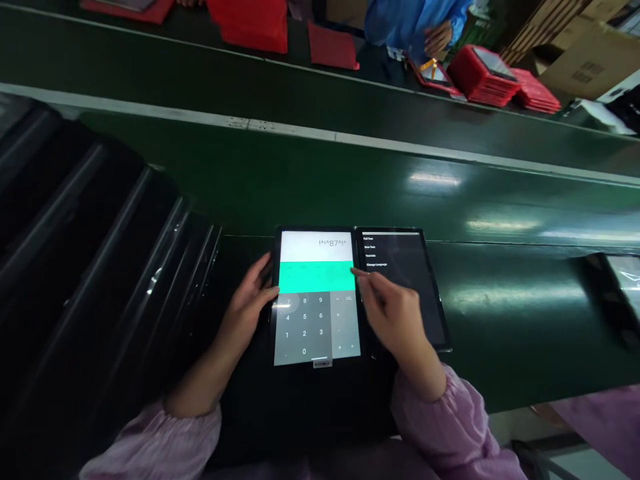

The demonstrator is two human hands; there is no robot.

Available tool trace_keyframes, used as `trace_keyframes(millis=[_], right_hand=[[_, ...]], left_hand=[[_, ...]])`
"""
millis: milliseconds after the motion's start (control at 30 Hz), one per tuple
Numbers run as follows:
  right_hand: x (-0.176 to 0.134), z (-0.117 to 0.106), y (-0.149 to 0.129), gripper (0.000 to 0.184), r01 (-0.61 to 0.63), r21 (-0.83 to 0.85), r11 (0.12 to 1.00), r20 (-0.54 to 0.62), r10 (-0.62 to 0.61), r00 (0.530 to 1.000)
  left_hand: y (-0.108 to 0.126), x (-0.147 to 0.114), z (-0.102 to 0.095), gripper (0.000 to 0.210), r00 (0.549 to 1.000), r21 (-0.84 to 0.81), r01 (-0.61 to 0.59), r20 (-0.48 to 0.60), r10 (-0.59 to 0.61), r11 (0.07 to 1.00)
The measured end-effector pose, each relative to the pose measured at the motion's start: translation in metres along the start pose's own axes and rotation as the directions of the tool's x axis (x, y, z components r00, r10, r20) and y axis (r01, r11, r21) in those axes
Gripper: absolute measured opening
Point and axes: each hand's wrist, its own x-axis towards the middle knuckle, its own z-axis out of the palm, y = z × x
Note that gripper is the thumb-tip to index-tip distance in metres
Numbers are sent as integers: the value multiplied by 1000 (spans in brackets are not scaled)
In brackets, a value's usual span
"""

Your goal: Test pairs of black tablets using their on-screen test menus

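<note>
A tablet (pixel 317 280) lies in front of me, lit with a calculator: white strip on top, green band below it, grey keys underneath. My left hand (pixel 247 293) holds this tablet by its left edge, thumb on the bezel and fingers along the side. My right hand (pixel 393 307) is at the opposite edge, one finger stretched toward the green band and the other fingers curled, with no tool visible in it. Under that hand and right beside the first tablet is a second tablet (pixel 420 280), showing a dark screen with a short white text menu.
Black plastic-wrapped items (pixel 100 220) stand in a row on my left. A green bench (pixel 500 207) runs across. Beyond it are red pouches (pixel 483 77) and a co-worker in blue (pixel 417 27). Another device (pixel 623 273) lies far right, near a purple sleeve (pixel 600 427).
</note>
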Motion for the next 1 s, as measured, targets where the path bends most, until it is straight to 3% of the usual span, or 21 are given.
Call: trace_keyframes(millis=[167,400,633,767,1000], right_hand=[[9,-30,35,50,-138,-37,990,-159,130,979],[9,-30,50,58,-151,-44,988,-121,145,982],[3,-41,50,55,-144,51,988,-299,152,942],[0,-45,52,57,-152,45,987,-323,159,933],[-3,-47,55,52,-162,77,984,-335,178,925]], left_hand=[[-3,8,4,51,997,-15,-55,-53,54,998],[-4,28,19,43,981,13,-160,-108,161,987],[8,46,35,50,981,49,-144,-124,149,988],[9,48,37,54,982,56,-134,-130,140,989],[7,47,33,73,991,50,-129,-38,131,990]])
